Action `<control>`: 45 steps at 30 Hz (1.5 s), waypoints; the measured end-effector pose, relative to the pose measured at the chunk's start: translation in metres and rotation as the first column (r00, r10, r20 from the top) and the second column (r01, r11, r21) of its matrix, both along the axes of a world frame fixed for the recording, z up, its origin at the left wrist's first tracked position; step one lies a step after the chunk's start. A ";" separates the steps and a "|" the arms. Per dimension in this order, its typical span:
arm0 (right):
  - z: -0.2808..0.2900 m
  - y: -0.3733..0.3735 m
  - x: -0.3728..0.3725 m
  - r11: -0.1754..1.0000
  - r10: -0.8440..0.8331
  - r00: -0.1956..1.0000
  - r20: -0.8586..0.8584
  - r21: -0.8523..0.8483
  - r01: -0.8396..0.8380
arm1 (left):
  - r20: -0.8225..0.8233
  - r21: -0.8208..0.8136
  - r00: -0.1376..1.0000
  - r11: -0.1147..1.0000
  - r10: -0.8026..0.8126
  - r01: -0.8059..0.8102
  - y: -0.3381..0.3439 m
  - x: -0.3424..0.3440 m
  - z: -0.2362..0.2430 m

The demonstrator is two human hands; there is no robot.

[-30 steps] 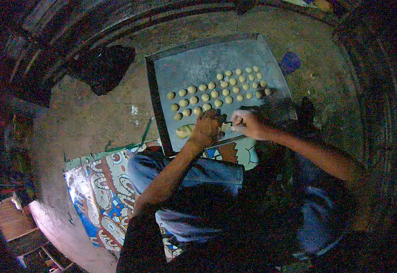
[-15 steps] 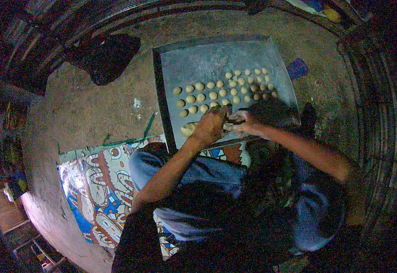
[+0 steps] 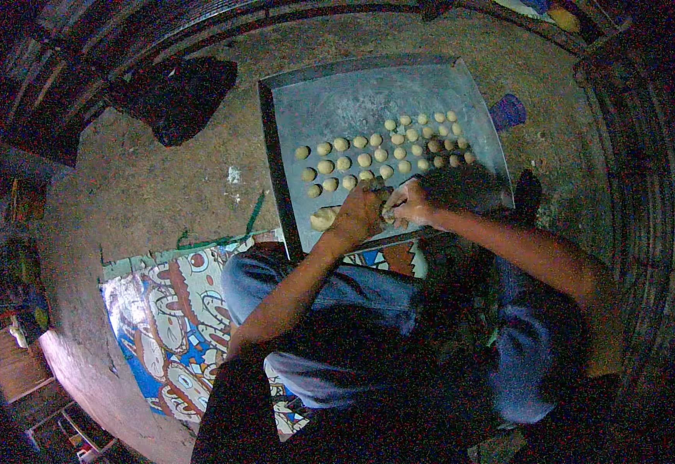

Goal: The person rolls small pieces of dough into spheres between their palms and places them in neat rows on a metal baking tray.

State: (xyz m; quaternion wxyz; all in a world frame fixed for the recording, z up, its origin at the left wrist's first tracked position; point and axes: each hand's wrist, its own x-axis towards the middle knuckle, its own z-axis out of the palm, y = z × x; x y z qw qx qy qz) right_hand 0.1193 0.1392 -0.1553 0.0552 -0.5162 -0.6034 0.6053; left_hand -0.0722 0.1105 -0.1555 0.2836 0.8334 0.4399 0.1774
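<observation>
- My left hand [image 3: 362,213] curves over a pale dough lump [image 3: 323,218], which pokes out on its left side; the fingers' undersides are hidden, so I cannot tell how firmly they close on it.
- My right hand [image 3: 411,205] meets it fingertip to fingertip, the fingers bunched; I cannot tell whether they are clamped on a bit of dough or just pressing together.
- The dough lump lies in the near left part of a shallow metal tray [image 3: 329,100], close to its near edge.
- Beyond my hands, small dough balls [image 3: 365,159] sit in rows across the middle of the tray, those at the right end in shadow.
- I take the step in hand to be pinching a piece off the lump's hidden right end.
- The next move, I judge, calls for a steady left hand, a clean parting by the right, and care not to knock the nearest row.
</observation>
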 end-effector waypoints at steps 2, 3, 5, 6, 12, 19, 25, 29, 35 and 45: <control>0.002 0.001 0.002 0.997 0.040 0.999 0.012 0.071 -0.041 | 0.016 -0.001 1.000 1.000 0.007 -0.007 0.000 -0.002 -0.006; 0.001 0.005 0.006 0.996 0.053 0.998 0.024 0.075 -0.054 | 0.036 -0.024 0.999 1.000 0.018 -0.017 0.001 -0.003 -0.007; 0.012 0.007 0.004 0.995 0.092 0.992 0.090 0.042 -0.096 | 0.044 -0.073 0.999 0.997 0.024 -0.021 0.003 -0.004 -0.016; 0.036 0.008 -0.010 0.991 0.132 0.981 0.140 0.002 -0.134 | 0.030 -0.102 0.999 0.994 0.031 -0.028 0.002 -0.008 -0.029; 0.053 0.009 -0.004 0.979 0.205 0.965 0.164 -0.024 -0.203 | 0.049 -0.100 0.998 0.994 -0.041 0.046 0.005 -0.003 -0.022; 0.059 0.006 0.006 0.804 0.464 0.858 0.219 0.302 -0.512 | 0.024 -0.050 0.991 0.990 -0.130 0.131 0.009 -0.005 -0.060; 0.077 -0.012 0.045 0.940 0.307 0.931 0.195 0.087 -0.329 | -0.087 -0.124 0.994 0.991 -0.063 0.052 0.011 0.011 -0.031; 0.127 -0.024 0.052 0.925 0.260 0.938 0.228 0.222 -0.310 | -0.115 0.098 0.993 0.994 -0.026 0.038 0.002 0.003 -0.046; 0.114 -0.031 0.104 0.973 0.157 0.979 0.129 0.149 -0.176 | -0.099 0.148 0.994 0.987 -0.054 0.069 -0.003 0.006 -0.038; 0.096 -0.028 0.101 0.756 0.102 0.989 0.103 0.638 -0.144 | -0.006 -0.013 0.980 0.979 -0.201 0.201 -0.008 0.005 -0.025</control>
